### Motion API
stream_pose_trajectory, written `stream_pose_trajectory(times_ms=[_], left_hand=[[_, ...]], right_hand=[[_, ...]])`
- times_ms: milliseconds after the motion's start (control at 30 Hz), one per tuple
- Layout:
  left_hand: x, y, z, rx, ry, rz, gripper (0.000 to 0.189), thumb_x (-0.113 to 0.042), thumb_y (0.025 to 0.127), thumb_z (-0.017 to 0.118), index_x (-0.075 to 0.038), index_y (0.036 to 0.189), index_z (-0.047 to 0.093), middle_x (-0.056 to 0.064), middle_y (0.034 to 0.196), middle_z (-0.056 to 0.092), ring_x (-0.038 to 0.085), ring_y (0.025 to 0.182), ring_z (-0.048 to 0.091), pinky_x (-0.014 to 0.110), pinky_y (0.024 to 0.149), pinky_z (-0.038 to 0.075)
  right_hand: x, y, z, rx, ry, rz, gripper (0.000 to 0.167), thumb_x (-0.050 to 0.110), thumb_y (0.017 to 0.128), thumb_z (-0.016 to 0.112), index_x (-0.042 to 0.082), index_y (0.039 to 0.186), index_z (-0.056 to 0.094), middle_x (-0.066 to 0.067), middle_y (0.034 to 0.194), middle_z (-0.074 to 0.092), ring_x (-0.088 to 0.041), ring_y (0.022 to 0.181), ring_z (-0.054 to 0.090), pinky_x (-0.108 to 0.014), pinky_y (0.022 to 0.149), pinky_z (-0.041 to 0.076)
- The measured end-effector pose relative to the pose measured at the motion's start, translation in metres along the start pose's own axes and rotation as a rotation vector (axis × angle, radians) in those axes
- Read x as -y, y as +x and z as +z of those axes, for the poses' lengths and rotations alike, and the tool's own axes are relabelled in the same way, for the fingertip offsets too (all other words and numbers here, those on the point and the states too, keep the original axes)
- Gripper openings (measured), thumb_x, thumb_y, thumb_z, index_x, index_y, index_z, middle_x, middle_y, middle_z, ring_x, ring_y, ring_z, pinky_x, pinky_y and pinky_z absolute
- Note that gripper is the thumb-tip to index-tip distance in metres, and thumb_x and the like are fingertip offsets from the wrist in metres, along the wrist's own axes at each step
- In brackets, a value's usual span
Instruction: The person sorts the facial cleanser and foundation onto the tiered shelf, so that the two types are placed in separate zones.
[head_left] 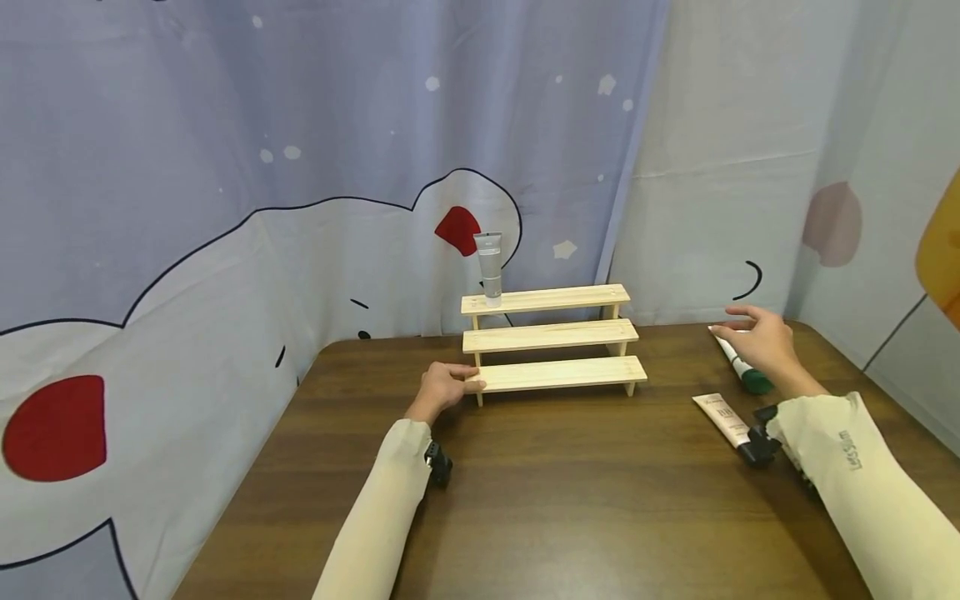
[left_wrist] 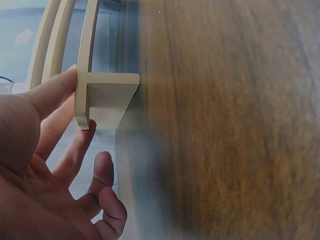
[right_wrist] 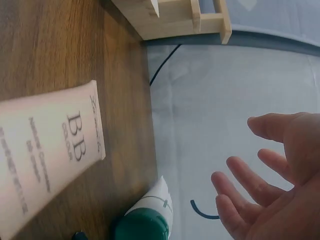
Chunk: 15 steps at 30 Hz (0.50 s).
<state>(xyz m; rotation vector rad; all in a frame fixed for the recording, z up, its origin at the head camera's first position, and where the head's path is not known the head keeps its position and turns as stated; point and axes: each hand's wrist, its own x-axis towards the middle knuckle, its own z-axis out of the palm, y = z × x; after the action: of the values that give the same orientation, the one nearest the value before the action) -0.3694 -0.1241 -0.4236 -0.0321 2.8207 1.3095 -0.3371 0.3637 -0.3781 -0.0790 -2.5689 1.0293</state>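
A three-step wooden rack [head_left: 558, 373] stands toward the back of the table. My left hand [head_left: 444, 385] grips the left end of its lowest step; in the left wrist view the thumb lies on the step [left_wrist: 84, 65] and a finger touches its end. On the top step, near the left, a grey tube [head_left: 490, 265] stands upright on its cap. My right hand [head_left: 763, 340] hovers above a white tube with a green cap [head_left: 756, 382], fingers apart and holding nothing. Nearer me lies a pink BB cream tube [head_left: 723, 418] with a black cap, label up.
The brown wooden table [head_left: 570, 500] ends at a patterned curtain [head_left: 360, 267] behind and to the sides. Dark wrist devices [head_left: 438, 463] sit at both sleeves, the right one beside the BB cream's cap.
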Motion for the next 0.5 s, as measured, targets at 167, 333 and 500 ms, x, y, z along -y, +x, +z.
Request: stream_pose_trajectory(times_ms=[167,333,500], left_hand=[[0.001,0.001,0.000,0.000,0.003,0.005,0.034,-0.033,0.082,0.082,-0.023,0.114,0.077,0.007,0.132,0.064,0.039,0.137,0.040,0.050,0.112,0.034],[0.002,0.001,0.000,-0.003,0.006,0.011,0.034,-0.033,0.082,0.083,-0.023,0.114,0.077,0.007,0.132,0.064,0.039,0.136,0.041,0.050,0.112,0.034],[0.001,0.001,0.000,0.000,0.018,0.012,0.033,-0.033,0.083,0.082,-0.023,0.114,0.077,0.008,0.132,0.064,0.041,0.137,0.038,0.052,0.114,0.031]], right_hand=[[-0.008,0.002,-0.005,-0.001,0.000,0.072,0.059,0.036,0.098,0.062,-0.007,0.136,0.051,-0.032,0.124,0.058,-0.060,0.128,0.029,-0.069,0.104,0.019],[-0.016,0.004,-0.008,-0.003,-0.010,0.120,0.059,0.036,0.097,0.062,-0.006,0.137,0.050,-0.033,0.127,0.056,-0.061,0.129,0.026,-0.069,0.103,0.020],[-0.021,0.004,-0.010,-0.006,-0.026,0.122,0.054,0.028,0.096,0.064,-0.007,0.135,0.050,-0.035,0.126,0.056,-0.059,0.129,0.029,-0.068,0.105,0.018]])
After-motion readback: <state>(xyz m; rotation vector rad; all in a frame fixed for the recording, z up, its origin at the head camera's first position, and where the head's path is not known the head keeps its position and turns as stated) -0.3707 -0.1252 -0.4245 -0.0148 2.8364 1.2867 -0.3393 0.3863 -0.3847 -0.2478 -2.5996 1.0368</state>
